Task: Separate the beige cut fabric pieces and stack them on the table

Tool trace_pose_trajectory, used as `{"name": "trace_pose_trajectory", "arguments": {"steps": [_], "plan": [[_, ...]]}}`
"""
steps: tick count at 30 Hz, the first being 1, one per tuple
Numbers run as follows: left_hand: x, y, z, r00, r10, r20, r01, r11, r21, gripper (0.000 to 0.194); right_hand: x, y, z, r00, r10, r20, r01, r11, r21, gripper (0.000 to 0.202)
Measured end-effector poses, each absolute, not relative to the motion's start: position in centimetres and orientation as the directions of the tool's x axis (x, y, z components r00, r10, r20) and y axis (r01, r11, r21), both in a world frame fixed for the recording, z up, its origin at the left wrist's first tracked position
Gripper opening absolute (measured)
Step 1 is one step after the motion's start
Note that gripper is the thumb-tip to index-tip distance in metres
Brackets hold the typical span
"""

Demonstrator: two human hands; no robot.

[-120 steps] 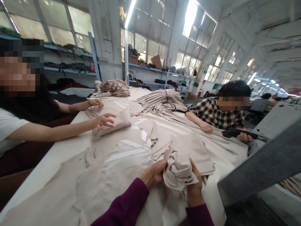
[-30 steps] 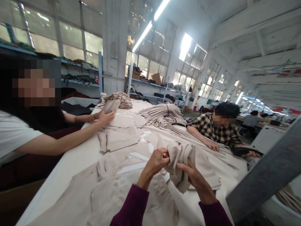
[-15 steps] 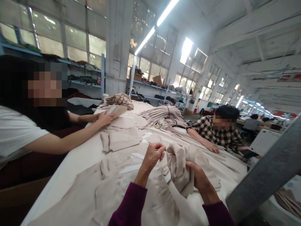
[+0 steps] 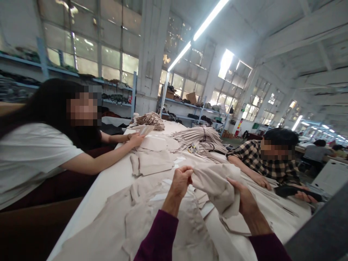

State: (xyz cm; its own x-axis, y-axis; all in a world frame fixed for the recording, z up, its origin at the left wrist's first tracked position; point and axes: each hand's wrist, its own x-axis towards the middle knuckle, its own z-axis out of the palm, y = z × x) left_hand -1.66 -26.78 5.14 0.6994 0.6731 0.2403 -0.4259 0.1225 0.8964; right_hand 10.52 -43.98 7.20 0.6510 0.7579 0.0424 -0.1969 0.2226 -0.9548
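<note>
beige cloth (image 4: 217, 185), crumpled and softly folded

The left hand (image 4: 181, 182) pinches one corner of a bunched piece of beige fabric (image 4: 214, 181) while the right hand (image 4: 244, 197) grips its other side, the piece raised above a long white-topped table (image 4: 89, 217) spread with flat beige fabric panels (image 4: 108, 214) and white strips (image 4: 160, 197). Farther along the table lie a fanned bundle of beige strips (image 4: 197, 136), tied with a dark band (image 4: 204, 133), and a crumpled beige pile (image 4: 149, 120). At the left side, a person in a white T-shirt (image 4: 40, 156) holds a folded piece, and across the table a person in a checked shirt (image 4: 282, 166) rests one hand on long beige strips and holds a black object (image 4: 288, 191) in the other.
</note>
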Motion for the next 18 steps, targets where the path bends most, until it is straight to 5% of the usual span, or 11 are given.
{"name": "trace_pose_trajectory", "arguments": {"steps": [7,11,18], "plan": [[-2.7,-26.4,5.6,0.7,0.645,0.305,-0.453,0.072,0.888,0.01,9.9,-42.9,8.3,0.6,0.8,-0.006,-0.281,0.203,-0.938,0.026],[-1.9,-27.8,5.2,0.678,0.578,0.454,-0.382,-0.25,0.89,0.01,9.0,-41.1,9.4,0.455,0.89,-0.034,-0.235,0.083,-0.969,0.029],[-2.6,-24.0,3.9,0.442,0.817,0.37,-0.16,-0.335,0.929,0.018,12.9,-44.0,10.2,0.538,0.839,-0.079,-0.294,0.099,-0.951,0.019]]}}
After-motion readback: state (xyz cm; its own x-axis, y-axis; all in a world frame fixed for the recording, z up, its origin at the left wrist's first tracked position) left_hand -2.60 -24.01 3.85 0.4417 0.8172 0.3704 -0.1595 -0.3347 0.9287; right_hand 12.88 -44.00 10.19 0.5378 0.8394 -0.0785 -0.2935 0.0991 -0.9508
